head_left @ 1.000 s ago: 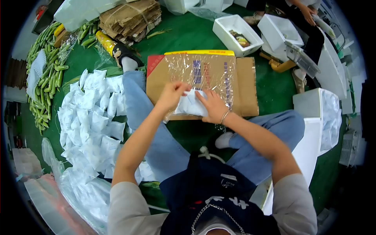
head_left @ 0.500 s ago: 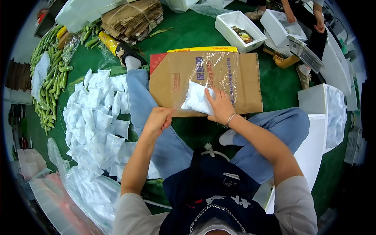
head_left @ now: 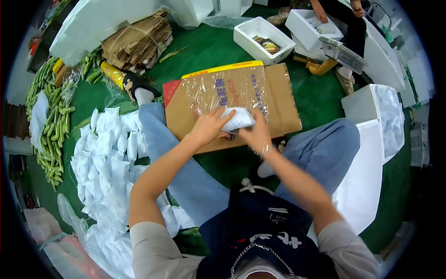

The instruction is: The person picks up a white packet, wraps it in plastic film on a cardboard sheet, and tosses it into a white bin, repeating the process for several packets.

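Note:
A white pouch [head_left: 238, 119] is held between both my hands above the near part of a cardboard box [head_left: 186, 111]. My left hand [head_left: 210, 124] grips the pouch's left end, and my right hand [head_left: 256, 132] has its fingers closed on the right end. Clear film [head_left: 200, 93] lies over the top of the box, with a yellow strip [head_left: 223, 69] along the far edge. Many similar white pouches [head_left: 109, 158] are heaped on the floor to the left of my leg.
Green vegetables [head_left: 51, 135] lie at the far left beside stacked flattened cardboard [head_left: 137, 42]. White foam boxes [head_left: 263, 40] stand ahead and at right [head_left: 355, 186]. Another person's hand [head_left: 319, 14] reaches into a foam box [head_left: 297, 25].
My left hand has moved right and taken hold of the pouch, which now looks more rolled up and lifted. The whole view has shifted slightly.

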Demonstrator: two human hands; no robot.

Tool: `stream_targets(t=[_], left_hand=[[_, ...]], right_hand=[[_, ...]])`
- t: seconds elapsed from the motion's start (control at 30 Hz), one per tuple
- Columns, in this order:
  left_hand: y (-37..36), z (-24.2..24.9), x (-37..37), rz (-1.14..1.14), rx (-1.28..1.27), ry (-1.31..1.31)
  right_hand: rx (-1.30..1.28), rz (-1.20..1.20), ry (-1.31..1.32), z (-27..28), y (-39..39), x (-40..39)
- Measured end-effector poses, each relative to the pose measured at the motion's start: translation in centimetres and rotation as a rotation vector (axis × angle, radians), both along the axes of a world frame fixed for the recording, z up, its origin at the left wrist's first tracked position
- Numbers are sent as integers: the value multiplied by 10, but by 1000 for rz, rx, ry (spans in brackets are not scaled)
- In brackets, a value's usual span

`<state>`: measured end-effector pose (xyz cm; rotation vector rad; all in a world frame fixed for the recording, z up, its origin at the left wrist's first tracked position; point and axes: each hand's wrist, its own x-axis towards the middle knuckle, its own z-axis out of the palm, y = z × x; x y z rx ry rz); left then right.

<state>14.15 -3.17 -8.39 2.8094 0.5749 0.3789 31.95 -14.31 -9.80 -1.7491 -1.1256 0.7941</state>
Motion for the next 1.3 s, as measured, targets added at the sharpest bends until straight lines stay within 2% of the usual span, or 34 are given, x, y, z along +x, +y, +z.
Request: stream_targets(t=[0.03,0.1,0.17,0.2,0.23,0.27,0.33,0.4,0.47,0.5,0.53,0.57,0.6,0.63,0.7,0.73,0.77,0.8,0.83,0.9,0.97,1.0,1.03,1.07,1.1,1.17,1.2,1.23,1.3], left_hand=[[4,2,3,2,6,-15],[2,3,3,11,-94,81],[1,9,2,7,-79,95],[1,13,1,10,-65,106],[-1,14,-1,5,-67,109],[-3,15,-2,2,-87,106],[-5,23,5,7,-89,88],[-24,33,10,53,-156,80],[-26,47,17,64,-233,71],[-25,52,19,68,-313,62],[-14,51,22,77,-308,60],[-1,43,23,164,-591,210],[7,34,21,250,-877,362],[9,19,12,259,-873,362],[16,-18,-4,223,-1296,106],[20,-36,-5,226,-1470,163],[22,-44,-1,229,-1475,165],[24,-53,7,290,-1565,304],[23,-51,15,351,-1649,448],[37,-42,25,295,-1590,445],[45,-23,30,46,-523,483],[32,5,26,155,65,231],[23,20,25,156,69,229],[15,31,28,218,-131,146],[5,38,30,280,-331,60],[-26,40,38,261,-98,216],[-20,34,42,251,71,90],[-6,27,45,254,77,91],[26,6,54,307,-127,232]], right_hand=[[90,-70,-281,5,-25,-16],[47,2,-897,-2,-62,-25],[168,57,-910,-30,-70,1],[51,8,-849,-40,-71,17],[22,-65,-842,-20,-68,29],[198,-118,-779,-2,-59,42],[157,-152,-752,36,-36,60],[102,-132,-380,62,3,72],[-89,-54,-375,97,38,63],[-89,-46,-370,90,42,51],[-51,77,-505,78,48,39],[-13,205,-641,83,49,24],[-153,343,-595,85,34,11],[-289,475,-546,96,10,-6],[314,630,-802,69,-39,-3],[314,638,-802,58,-43,1],[237,706,-909,49,-45,3],[157,773,-1013,41,-47,4],[152,774,-1006,40,-46,4],[21,808,-719,40,-28,12],[-156,876,-538,20,-4,30],[-278,990,-429,20,14,40],[-395,1101,-322,22,37,49],[-549,1224,-243,37,60,57],[-544,1224,-249,34,80,65],[-729,1198,366,18,113,81],[-728,1071,561,7,125,80],[-723,1076,557,6,135,73],[-725,833,484,5,147,62]])
